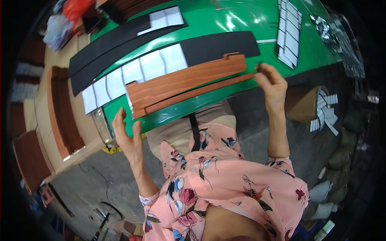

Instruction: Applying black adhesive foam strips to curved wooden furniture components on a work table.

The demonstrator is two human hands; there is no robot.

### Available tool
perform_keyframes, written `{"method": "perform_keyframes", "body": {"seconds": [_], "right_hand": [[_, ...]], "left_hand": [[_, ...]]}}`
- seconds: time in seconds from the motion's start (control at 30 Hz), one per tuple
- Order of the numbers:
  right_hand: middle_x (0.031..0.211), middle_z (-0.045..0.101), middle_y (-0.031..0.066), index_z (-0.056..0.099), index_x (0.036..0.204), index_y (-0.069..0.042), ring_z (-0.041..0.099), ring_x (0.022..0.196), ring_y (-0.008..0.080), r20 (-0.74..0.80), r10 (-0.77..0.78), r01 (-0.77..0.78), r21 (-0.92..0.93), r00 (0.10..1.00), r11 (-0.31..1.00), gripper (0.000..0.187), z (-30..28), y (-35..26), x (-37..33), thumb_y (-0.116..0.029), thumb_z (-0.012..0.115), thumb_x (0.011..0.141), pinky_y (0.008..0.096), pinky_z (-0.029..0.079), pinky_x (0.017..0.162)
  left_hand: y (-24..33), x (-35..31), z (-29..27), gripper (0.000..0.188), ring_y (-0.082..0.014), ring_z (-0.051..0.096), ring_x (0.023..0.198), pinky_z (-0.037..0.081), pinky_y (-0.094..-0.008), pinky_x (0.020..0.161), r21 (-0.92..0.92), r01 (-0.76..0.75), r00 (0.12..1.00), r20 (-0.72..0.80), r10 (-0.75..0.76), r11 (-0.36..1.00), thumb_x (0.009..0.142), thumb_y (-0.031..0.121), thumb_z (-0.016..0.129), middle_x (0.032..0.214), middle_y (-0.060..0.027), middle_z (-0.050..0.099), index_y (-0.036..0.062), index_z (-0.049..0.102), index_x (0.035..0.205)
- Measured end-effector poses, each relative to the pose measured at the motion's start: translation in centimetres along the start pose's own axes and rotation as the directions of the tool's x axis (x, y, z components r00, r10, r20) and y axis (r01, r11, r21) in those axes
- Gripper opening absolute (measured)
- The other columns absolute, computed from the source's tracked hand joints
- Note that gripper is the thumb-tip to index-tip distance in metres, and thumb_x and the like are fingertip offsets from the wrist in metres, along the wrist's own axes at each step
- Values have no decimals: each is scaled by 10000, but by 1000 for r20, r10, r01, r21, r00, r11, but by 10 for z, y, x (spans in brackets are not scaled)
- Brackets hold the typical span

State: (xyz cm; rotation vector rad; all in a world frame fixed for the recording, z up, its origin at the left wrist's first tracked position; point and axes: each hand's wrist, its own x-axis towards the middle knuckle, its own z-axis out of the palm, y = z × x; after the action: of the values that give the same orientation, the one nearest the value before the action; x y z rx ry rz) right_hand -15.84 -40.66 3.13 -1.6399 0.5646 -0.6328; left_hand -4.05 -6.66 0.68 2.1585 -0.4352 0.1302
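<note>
A long brown wood-grain piece with notched, folded-looking ends lies across the near edge of the green table. A narrow brown flap runs along its near side, with a dark gap between the two. My left hand is held just off the left end of the piece, fingers apart and nothing in them. At the right end of the flap, my right hand has thumb and fingertips pinched together. Something small and dark shows at those fingertips, too small to name. Whether the thumb also touches the flap's tip is unclear.
Behind the piece lie black strips and white panels with dark lines. A stack of white lined strips sits at the right. More brown pieces rest at the left. A brown bin with white scraps stands right of the table.
</note>
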Motion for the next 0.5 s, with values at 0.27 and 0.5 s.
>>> {"method": "perform_keyframes", "body": {"seconds": [0.27, 0.5], "right_hand": [[961, 626, 83, 587, 1055, 19, 616, 907, 165, -56, 156, -89, 616, 986, 783, 211, -40, 72, 5, -33, 616, 852, 294, 509, 864], [970, 630, 67, 589, 1078, 13, 609, 922, 142, 94, 199, -217, 561, 976, 799, 268, -20, 73, -3, -52, 665, 829, 261, 473, 868]], "left_hand": [[-27, -7, 12, 286, -204, 562, 967, 464, -306, 795, 45, -19, 1000, 10, 19, 999, 825, 13, 635, 1068, -103, 581, 15, 585, 1107], [-19, 0, 2, 350, -257, 559, 1004, 435, -356, 870, 216, -17, 996, -85, 36, 976, 788, -4, 661, 1090, -130, 588, -5, 585, 1130]]}}
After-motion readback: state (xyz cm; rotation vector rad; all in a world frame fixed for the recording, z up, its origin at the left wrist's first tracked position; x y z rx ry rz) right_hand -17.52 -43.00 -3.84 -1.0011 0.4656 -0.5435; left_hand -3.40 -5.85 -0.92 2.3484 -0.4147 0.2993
